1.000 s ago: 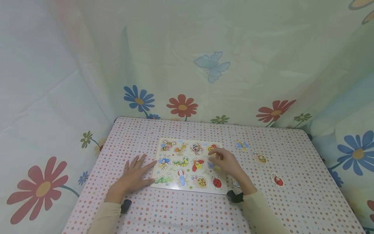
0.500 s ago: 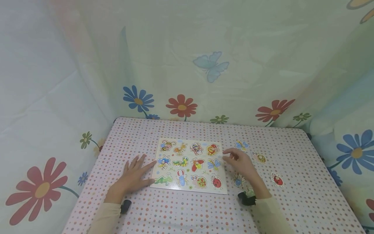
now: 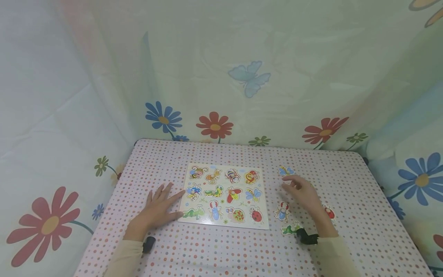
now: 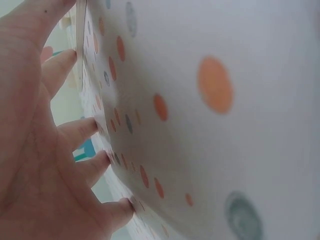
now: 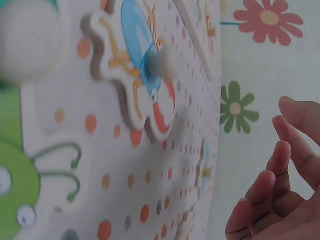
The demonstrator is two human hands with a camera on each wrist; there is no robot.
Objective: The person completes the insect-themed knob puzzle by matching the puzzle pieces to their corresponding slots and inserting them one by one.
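A wooden insect puzzle board (image 3: 223,184) lies on the table, pictures of bugs in rows across it. My left hand (image 3: 155,209) rests spread beside its left side, with thumb and index finger touching the edge. In the left wrist view the fingertips (image 4: 85,129) press on the dotted cloth. My right hand (image 3: 306,197) hovers right of the board, fingers loosely bent and holding nothing. Near it lie a blue-winged insect piece (image 3: 285,171), a stag beetle piece (image 3: 282,212) with a knob, a green grasshopper piece (image 3: 289,230) and a partly covered ladybug piece (image 3: 329,213).
The table's dotted cloth (image 3: 214,254) extends on all sides of the board. Flower-printed curtains (image 3: 194,69) stand behind and at both sides. Each wrist wears a black camera, the right one (image 3: 306,237) close over the grasshopper piece.
My right hand has moved from over the board's right side to above the loose pieces, uncovering the board's right column and the stag beetle and grasshopper pieces. The left hand stays put.
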